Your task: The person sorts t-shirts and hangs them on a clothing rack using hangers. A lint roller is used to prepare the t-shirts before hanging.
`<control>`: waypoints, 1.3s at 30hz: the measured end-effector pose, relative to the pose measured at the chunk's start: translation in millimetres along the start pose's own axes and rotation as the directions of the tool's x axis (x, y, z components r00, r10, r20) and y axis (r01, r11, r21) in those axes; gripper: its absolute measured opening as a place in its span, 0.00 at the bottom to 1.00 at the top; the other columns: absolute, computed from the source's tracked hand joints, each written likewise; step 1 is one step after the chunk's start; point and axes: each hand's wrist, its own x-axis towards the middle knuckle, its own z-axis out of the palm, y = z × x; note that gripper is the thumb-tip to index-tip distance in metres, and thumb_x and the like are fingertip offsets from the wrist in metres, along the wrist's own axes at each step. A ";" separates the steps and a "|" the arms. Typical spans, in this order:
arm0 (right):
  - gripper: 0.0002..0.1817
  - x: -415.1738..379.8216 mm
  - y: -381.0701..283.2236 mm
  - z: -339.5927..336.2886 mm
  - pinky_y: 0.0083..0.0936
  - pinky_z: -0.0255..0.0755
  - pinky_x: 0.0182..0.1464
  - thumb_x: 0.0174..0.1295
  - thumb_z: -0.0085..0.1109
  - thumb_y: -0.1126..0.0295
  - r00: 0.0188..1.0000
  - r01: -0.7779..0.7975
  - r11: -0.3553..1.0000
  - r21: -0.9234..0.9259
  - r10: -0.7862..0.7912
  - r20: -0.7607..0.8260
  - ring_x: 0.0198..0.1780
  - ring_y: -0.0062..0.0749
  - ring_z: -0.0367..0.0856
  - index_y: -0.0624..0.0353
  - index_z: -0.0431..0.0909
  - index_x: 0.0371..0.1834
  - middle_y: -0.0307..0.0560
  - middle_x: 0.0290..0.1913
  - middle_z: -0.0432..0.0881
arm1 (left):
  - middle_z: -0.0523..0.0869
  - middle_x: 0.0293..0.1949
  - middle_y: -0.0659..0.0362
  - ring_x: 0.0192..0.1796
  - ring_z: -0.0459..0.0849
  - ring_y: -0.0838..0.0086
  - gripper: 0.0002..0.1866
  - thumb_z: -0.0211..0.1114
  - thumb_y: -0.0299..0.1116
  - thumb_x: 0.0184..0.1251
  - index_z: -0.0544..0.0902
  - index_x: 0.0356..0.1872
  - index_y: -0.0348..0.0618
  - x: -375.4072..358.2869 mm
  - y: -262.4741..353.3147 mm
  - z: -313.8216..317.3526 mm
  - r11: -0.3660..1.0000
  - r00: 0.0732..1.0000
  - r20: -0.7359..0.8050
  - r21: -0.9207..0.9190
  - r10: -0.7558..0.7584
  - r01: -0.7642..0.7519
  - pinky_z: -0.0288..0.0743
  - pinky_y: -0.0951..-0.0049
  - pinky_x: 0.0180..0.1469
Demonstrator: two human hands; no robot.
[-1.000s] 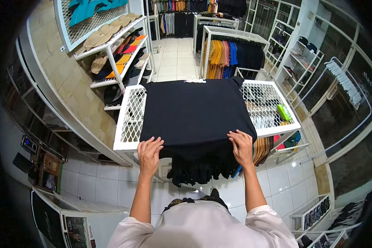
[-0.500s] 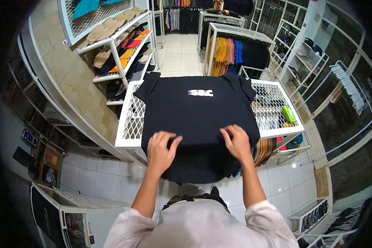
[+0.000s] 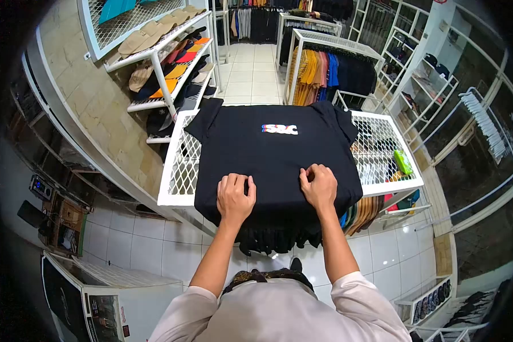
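Note:
A black T-shirt (image 3: 268, 157) lies spread over a white mesh-topped rack, its sleeves at the far side. A small white, red and blue print (image 3: 279, 129) sits on its chest. The near part of the shirt drops over the rack's front edge. My left hand (image 3: 235, 195) rests on the shirt's near left part, fingers bent down and thumb apart. On the near right part, my right hand (image 3: 319, 186) touches the cloth, also with bent fingers and a gap at the thumb. I see no fabric pinched in either hand.
The white mesh rack (image 3: 174, 182) shows on both sides of the shirt. A bright green packet (image 3: 403, 162) lies on its right. Dark clothes (image 3: 279, 240) hang beneath. Cap shelves (image 3: 154, 54) stand at left, a clothes rack (image 3: 339, 39) ahead, and white hangers (image 3: 484, 122) at right.
Both hands have drawn slightly closer together, with their fingers more bent. The shirt's hanging lower part has gone up or under the front edge, exposing dark clothes below.

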 end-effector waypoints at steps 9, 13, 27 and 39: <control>0.13 -3.9 4.0 0.2 0.42 0.75 0.48 0.59 0.72 0.64 1.000 -0.003 1.000 0.024 0.003 0.002 0.40 0.50 0.79 0.61 0.81 0.29 0.52 0.33 0.81 | 0.79 0.38 0.52 0.45 0.79 0.56 0.11 0.69 0.37 0.67 0.81 0.35 0.40 -1.1 3.9 -1.2 0.985 0.998 -0.024 0.157 -0.065 0.068 0.74 0.55 0.53; 0.12 -5.0 7.5 2.6 0.42 0.74 0.51 0.59 0.71 0.63 1.000 -0.003 1.000 0.029 0.003 0.022 0.45 0.51 0.78 0.62 0.83 0.34 0.54 0.37 0.81 | 0.81 0.52 0.46 0.58 0.78 0.53 0.20 0.68 0.42 0.68 0.84 0.51 0.35 0.3 1.0 -3.4 0.979 0.994 0.066 0.193 -0.083 0.069 0.70 0.52 0.65; 0.27 8.2 7.0 5.6 0.46 0.70 0.61 0.59 0.65 0.51 0.994 -0.072 0.972 -0.222 0.090 0.069 0.57 0.51 0.75 0.65 0.83 0.50 0.57 0.53 0.78 | 0.80 0.48 0.52 0.56 0.77 0.56 0.24 0.73 0.53 0.64 0.84 0.47 0.43 32.3 -31.9 -0.3 0.974 0.969 0.209 0.211 -0.133 0.088 0.70 0.55 0.60; 0.25 13.0 28.1 26.8 0.45 0.71 0.60 0.63 0.64 0.56 0.996 -0.010 0.962 -0.272 -0.016 -0.092 0.61 0.51 0.77 0.65 0.83 0.55 0.57 0.62 0.82 | 0.78 0.68 0.44 0.70 0.73 0.51 0.27 0.71 0.49 0.68 0.83 0.59 0.41 26.2 -41.5 12.1 0.976 0.989 0.140 0.219 -0.045 0.014 0.64 0.49 0.72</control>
